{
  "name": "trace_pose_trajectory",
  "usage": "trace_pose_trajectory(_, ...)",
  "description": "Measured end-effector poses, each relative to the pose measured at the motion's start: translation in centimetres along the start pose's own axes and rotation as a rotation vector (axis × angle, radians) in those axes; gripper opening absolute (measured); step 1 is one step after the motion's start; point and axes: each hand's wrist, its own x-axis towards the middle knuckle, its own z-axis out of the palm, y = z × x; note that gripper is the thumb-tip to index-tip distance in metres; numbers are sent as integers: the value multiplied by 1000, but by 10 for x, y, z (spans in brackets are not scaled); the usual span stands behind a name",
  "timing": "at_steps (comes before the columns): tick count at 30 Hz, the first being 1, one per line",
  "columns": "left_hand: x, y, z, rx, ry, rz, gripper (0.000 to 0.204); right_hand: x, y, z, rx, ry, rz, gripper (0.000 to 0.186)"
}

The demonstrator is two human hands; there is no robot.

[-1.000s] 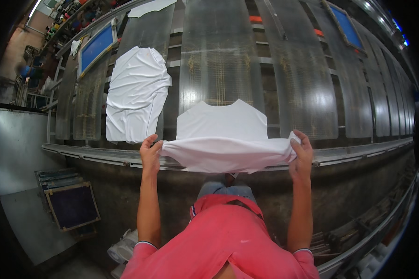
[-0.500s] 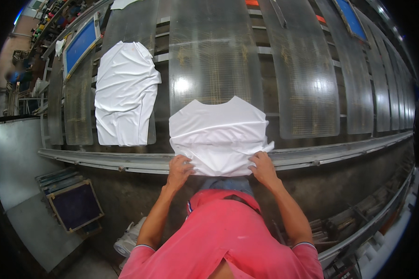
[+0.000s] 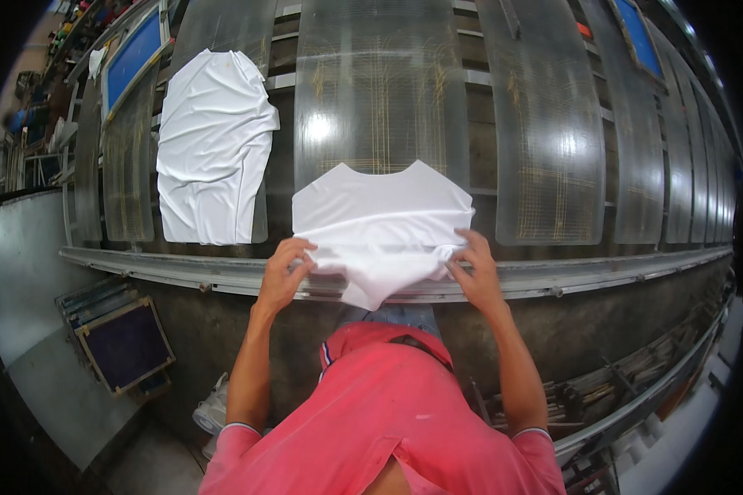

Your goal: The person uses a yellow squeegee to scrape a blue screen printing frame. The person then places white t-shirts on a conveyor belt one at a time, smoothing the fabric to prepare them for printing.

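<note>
A white shirt panel [image 3: 380, 214] with a curved neckline lies on the near end of a long dark board [image 3: 380, 107]. Its upper part is spread fairly flat, while the lower part is bunched in folds and droops over the metal rail. At the panel's left edge, my left hand [image 3: 286, 271] has its thumb and fingertips closed on the cloth. My right hand [image 3: 476, 266] pinches the gathered right edge in the same manner. On the neighbouring board to the left lies a second white fabric piece [image 3: 215, 157], creased along its length.
More dark boards [image 3: 549, 132] run side by side to the right, with gaps between them. A metal rail [image 3: 512, 280] crosses in front of me. Blue-meshed frames [image 3: 134, 56] rest at the far side. Dark framed screens [image 3: 128, 346] lean at the lower left.
Both hands have moved up and slightly apart, away from my body, along the panel's sides. The lower edge now hangs in a point between them. The view has shifted a little.
</note>
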Motion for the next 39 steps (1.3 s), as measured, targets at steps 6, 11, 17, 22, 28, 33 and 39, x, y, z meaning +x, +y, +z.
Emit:
trace_pose_trajectory(6, 34, -35, 41, 273, 60, 236, 10, 15, 28, 46, -257, -97, -131, 8)
trace_pose_trajectory(11, -3, -46, 48, 375, -227, 7, 7, -16, 28, 42, -271, -445, 79, 21)
trace_pose_trajectory(17, -5, -57, 51, 417, 175, 135, 11, 14, -2, 40, -482, 20, -165, 39)
trace_pose_trajectory(22, 21, -85, 45, 71, 539, -283, 22, -1, 36, 48, -565, -82, -35, 28)
trace_pose_trajectory(28, 38, -118, 36, -264, 558, -468, 34, -30, 53, 30, -624, -108, 5, 11)
trace_pose_trajectory(33, 46, -104, 24, -322, 481, -578, 25, -20, 93, 32, -124, 270, 538, 25)
trace_pose_trajectory(39, 49, -87, 20, -176, 557, -564, 20, 20, 84, 43, 103, 358, 678, 26)
